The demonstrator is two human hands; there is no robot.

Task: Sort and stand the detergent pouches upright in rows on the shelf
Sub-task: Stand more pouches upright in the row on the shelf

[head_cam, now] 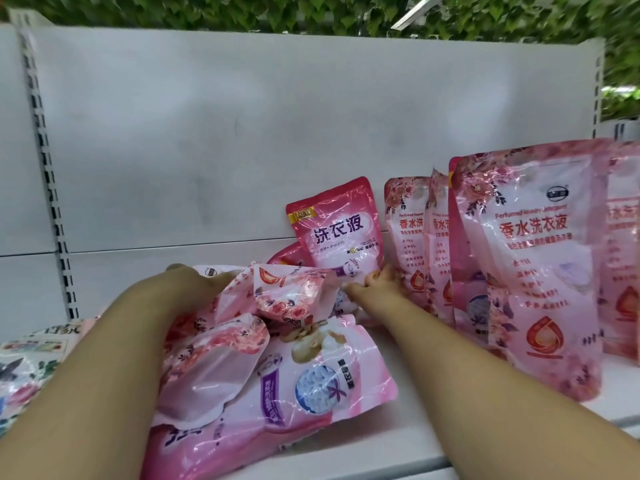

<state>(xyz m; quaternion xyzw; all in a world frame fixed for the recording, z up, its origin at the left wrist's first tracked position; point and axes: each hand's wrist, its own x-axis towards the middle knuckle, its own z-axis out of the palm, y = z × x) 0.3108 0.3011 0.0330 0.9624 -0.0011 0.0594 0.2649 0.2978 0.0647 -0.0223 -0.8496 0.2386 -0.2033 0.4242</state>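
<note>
Two bare forearms reach forward from the bottom edge over a white shelf. Nearest the viewer, between the arms, a large pink pouch lies flat on the shelf, its purple label and blue-white flower picture turned sideways. Partly on top of it lie more pink floral pouches in a loose heap, crumpled and overlapping.

The left hand lies on the far left side of this heap, against the top of a pale floral pouch; its fingers are hidden behind the packaging, so it cannot be told whether they grip. A small crumpled pouch sits tilted between the two hands.

The right hand reaches further in, with fingers curled around the lower right corner of a small pink pouch that stands upright and leans slightly left, marked "NEW" at its top corner.

To the right, light pink rose-printed pouches stand upright in a row running from front to back; the closest one is largest in view, well right of the right forearm.

At the far left edge lie other packets in green and white. Behind everything rises the shelf's white back panel, with green foliage above it.
</note>
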